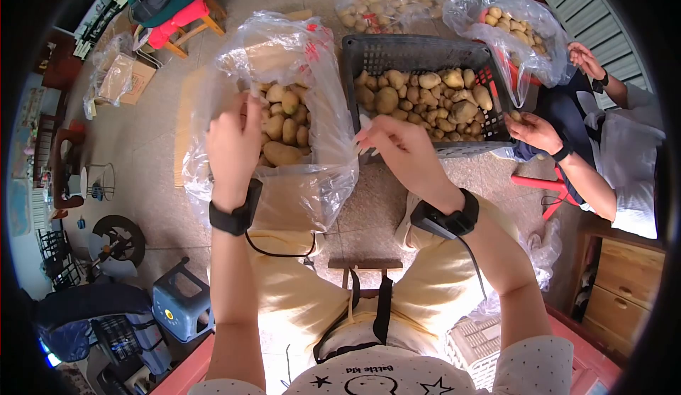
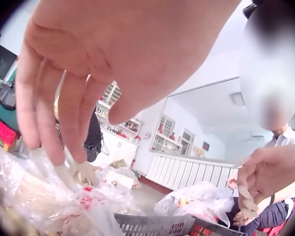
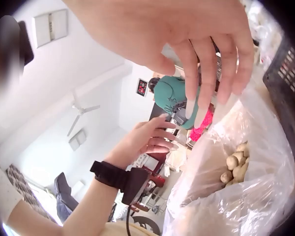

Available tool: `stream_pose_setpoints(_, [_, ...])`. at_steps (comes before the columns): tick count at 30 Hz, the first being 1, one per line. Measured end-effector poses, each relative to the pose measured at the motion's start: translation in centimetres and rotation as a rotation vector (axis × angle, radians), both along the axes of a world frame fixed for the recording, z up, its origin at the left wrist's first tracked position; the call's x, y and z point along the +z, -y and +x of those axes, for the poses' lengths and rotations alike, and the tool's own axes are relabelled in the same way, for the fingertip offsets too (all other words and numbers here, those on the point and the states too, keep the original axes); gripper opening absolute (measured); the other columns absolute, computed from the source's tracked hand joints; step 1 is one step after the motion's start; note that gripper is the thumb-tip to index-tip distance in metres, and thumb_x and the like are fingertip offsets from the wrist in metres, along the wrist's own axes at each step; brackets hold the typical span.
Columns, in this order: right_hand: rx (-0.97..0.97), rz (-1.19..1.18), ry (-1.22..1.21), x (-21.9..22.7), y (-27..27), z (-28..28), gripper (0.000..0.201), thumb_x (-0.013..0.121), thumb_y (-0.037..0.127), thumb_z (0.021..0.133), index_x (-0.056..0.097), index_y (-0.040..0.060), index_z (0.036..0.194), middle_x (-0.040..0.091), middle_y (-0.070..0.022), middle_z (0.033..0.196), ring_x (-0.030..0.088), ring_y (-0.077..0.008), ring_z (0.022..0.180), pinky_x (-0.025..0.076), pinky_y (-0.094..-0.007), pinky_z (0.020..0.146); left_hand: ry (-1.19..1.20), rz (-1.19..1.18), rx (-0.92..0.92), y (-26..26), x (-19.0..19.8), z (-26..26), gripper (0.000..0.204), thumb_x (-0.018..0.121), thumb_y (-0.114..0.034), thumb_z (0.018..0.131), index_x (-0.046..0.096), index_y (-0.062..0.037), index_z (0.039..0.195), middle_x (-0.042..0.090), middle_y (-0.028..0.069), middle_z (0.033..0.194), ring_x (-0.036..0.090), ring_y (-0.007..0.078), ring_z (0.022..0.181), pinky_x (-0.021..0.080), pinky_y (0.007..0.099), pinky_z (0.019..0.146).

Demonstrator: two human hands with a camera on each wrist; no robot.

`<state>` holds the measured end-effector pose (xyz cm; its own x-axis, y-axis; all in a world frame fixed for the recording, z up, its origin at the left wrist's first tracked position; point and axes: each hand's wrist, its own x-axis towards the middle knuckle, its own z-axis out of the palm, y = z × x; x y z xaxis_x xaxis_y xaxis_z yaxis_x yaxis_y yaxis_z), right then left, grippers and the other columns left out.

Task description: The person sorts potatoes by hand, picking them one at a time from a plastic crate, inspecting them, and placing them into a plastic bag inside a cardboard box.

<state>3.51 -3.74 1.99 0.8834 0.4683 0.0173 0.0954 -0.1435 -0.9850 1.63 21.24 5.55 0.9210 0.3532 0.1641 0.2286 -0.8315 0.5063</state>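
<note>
My left hand [image 1: 234, 146] hovers over the left side of a clear plastic bag [image 1: 330, 182] that lines a cardboard box. Inside the bag lie several potatoes [image 1: 284, 122]. In the left wrist view its fingers [image 2: 71, 113] hang down long and loose, thumb apart, with nothing between them. My right hand [image 1: 415, 161] is between the bag's right edge and a black plastic crate [image 1: 355, 104] of potatoes [image 1: 429, 100]. The right wrist view shows its fingers [image 3: 204, 73] extended and spread, close above the plastic, holding nothing.
Opposite on the right sits another person, one hand [image 1: 535, 132] holding a small potato by the crate's corner. Two more plastic bags of potatoes [image 1: 514, 29] stand behind the crate. A blue stool [image 1: 181, 303] is at the lower left, a wooden cabinet [image 1: 624, 281] at the right.
</note>
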Motion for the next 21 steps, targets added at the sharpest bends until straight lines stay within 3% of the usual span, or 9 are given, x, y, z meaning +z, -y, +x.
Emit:
stream_pose_setpoints(2, [-0.09,0.017,0.163,0.9,0.4,-0.3,0.018,0.057,0.015,0.087,0.06,-0.0024,0.084,0.062,-0.0117,0.071,0.061,-0.021,0.068,0.048,-0.0286,0.062,0.133,-0.105,-0.092,0.9,1.3,-0.6,0.034,0.043,-0.025,0.098,0.062,0.0028,0.093,0.06,0.0058,0.07,0.054,0.0102,0.066,0.045,0.025,0.065])
stream_pose_setpoints(5, [-0.14,0.003,0.278,2.0,1.1,-0.7,0.014,0.059,0.012,0.086,0.06,-0.002,0.083,0.061,-0.011,0.07,0.06,-0.0212,0.066,0.047,-0.029,0.06,0.358,-0.237,-0.229,2.8,3.1,-1.8,0.029,0.045,-0.021,0.096,0.064,0.0005,0.09,0.062,0.011,0.072,0.058,0.0189,0.061,0.045,0.0302,0.06])
stream_pose_setpoints(9, [-0.073,-0.132,0.325,2.5,1.9,-1.6,0.008,0.063,0.009,0.081,0.061,0.0018,0.083,0.061,-0.0098,0.074,0.06,-0.0236,0.069,0.047,-0.0305,0.062,0.635,-0.539,-0.441,5.5,5.0,-4.0,0.029,0.041,-0.015,0.096,0.065,-0.0006,0.086,0.061,0.0086,0.076,0.055,0.0111,0.062,0.045,0.0246,0.055])
stream_pose_setpoints(11, [-0.01,-0.147,0.342,2.4,2.0,-2.0,0.007,0.064,0.009,0.079,0.06,0.0036,0.082,0.061,-0.0087,0.074,0.06,-0.0244,0.07,0.047,-0.0313,0.062,0.602,-0.601,-0.605,3.6,5.3,-5.9,0.051,0.03,-0.043,0.096,0.054,0.002,0.089,0.058,0.0166,0.076,0.052,0.0216,0.06,0.043,0.0369,0.057])
stream_pose_setpoints(12, [0.04,-0.148,0.367,2.3,1.9,-2.2,0.007,0.065,0.008,0.077,0.06,0.0054,0.082,0.062,-0.0077,0.075,0.059,-0.0251,0.072,0.046,-0.0321,0.062,0.6,-0.613,-0.592,4.2,5.4,-6.4,0.051,0.03,-0.043,0.096,0.054,0.002,0.089,0.058,0.0166,0.076,0.052,0.0216,0.06,0.043,0.0369,0.057])
stream_pose_setpoints(16, [0.077,-0.211,0.416,2.0,1.5,-2.9,0.009,0.065,0.007,0.075,0.059,0.0074,0.082,0.061,-0.006,0.075,0.057,-0.0246,0.071,0.045,-0.0337,0.061,0.86,-0.959,-0.901,9.4,6.7,-7.2,0.011,0.052,-0.023,0.085,0.051,-0.0117,0.087,0.053,0.0048,0.074,0.054,0.018,0.063,0.042,0.0282,0.05])
stream_pose_setpoints(18, [0.139,-0.226,0.39,2.2,1.7,-3.0,0.014,0.063,0.0,0.073,0.061,0.0007,0.088,0.062,-0.01,0.079,0.058,-0.027,0.073,0.046,-0.0343,0.065,0.926,-1.054,-0.961,9.6,10.2,-7.7,0.009,0.057,-0.018,0.083,0.05,-0.0151,0.087,0.052,0.0019,0.074,0.054,0.0171,0.063,0.042,0.026,0.048])
stream_pose_setpoints(19, [0.146,-0.235,0.38,2.3,1.8,-3.1,0.014,0.063,0.0,0.073,0.061,0.0007,0.088,0.062,-0.01,0.079,0.058,-0.027,0.073,0.046,-0.0343,0.065,0.29,-0.865,-0.9,8.9,14.6,-7.5,0.014,0.06,-0.02,0.08,0.05,-0.0167,0.089,0.053,0.0018,0.074,0.054,0.0177,0.062,0.042,0.0264,0.048])
stream_pose_setpoints(21, [0.134,-0.228,0.384,2.4,1.9,-3.0,0.014,0.062,0.0,0.073,0.061,0.0004,0.087,0.062,-0.0099,0.079,0.058,-0.0264,0.072,0.045,-0.0339,0.065,-0.321,-0.639,-0.793,8.1,14.7,-7.7,0.02,0.064,-0.022,0.077,0.05,-0.0182,0.09,0.053,0.0017,0.073,0.053,0.0183,0.06,0.041,0.0269,0.048])
